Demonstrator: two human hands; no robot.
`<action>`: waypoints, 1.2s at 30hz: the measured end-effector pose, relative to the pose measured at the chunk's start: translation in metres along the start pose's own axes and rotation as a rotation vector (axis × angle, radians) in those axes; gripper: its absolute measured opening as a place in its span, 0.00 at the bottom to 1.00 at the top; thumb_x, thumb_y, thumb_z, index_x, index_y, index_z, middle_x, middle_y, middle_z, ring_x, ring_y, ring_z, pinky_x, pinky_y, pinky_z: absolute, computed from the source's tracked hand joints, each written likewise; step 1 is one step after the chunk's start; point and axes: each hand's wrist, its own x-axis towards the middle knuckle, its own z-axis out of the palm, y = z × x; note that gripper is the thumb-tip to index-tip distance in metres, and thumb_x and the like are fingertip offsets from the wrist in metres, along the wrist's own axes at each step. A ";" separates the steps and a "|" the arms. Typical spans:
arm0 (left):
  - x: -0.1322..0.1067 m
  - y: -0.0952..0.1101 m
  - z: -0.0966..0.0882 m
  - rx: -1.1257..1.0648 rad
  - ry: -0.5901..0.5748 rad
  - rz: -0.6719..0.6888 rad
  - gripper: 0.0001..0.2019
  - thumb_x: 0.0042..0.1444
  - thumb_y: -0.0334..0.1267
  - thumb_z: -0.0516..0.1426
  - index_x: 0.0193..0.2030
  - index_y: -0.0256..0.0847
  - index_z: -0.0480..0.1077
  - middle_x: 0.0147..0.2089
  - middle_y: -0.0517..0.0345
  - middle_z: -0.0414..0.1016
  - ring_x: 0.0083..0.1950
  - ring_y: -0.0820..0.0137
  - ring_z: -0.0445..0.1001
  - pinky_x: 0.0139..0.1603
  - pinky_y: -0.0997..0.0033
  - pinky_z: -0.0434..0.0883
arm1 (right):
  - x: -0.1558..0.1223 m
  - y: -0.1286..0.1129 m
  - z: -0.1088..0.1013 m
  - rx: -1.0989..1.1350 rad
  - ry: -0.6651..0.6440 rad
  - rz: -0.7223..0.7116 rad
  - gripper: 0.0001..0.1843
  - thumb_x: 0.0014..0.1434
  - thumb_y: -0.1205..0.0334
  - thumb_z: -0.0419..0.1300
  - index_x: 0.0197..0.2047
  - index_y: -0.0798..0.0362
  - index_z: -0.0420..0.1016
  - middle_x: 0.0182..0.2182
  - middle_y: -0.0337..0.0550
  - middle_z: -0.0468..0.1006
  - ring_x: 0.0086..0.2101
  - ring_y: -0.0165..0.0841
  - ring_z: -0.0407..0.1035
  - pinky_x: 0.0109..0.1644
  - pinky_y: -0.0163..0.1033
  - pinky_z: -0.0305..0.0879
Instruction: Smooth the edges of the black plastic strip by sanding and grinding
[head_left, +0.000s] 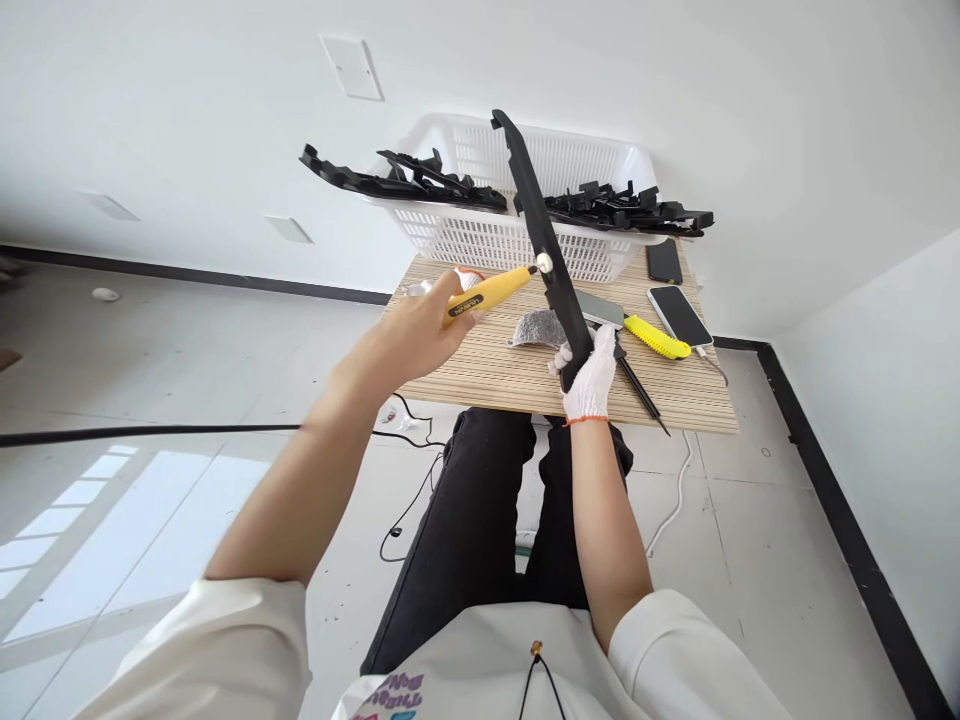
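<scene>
My left hand (426,338), bare, is closed around a yellow pen-shaped rotary tool (491,291). The tool's round white tip (544,263) meets the face of a long black plastic strip (531,205), though I cannot tell if they actually touch. In a white glove with an orange cuff, my right hand (592,380) grips the strip's lower end. The strip stands tilted above the table, its hooked top in front of the basket. Behind it lies a crumpled grey piece of material (535,329). Just beyond my left hand, a white glove (469,278) shows partly.
A white basket (450,237) at the table's back holds several black plastic parts (615,209), some jutting past its rim. On the wooden table's (480,370) right side are a yellow ridged handle (657,338), a thin black pointed tool (640,388) and two phones (679,317). Cables hang below.
</scene>
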 end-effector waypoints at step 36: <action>0.010 -0.030 0.014 0.305 -0.035 -0.394 0.24 0.63 0.51 0.50 0.58 0.40 0.72 0.69 0.33 0.57 0.61 0.34 0.67 0.54 0.39 0.68 | 0.002 0.001 -0.002 -0.004 -0.019 -0.014 0.25 0.67 0.38 0.43 0.35 0.49 0.64 0.14 0.31 0.62 0.14 0.27 0.56 0.16 0.31 0.54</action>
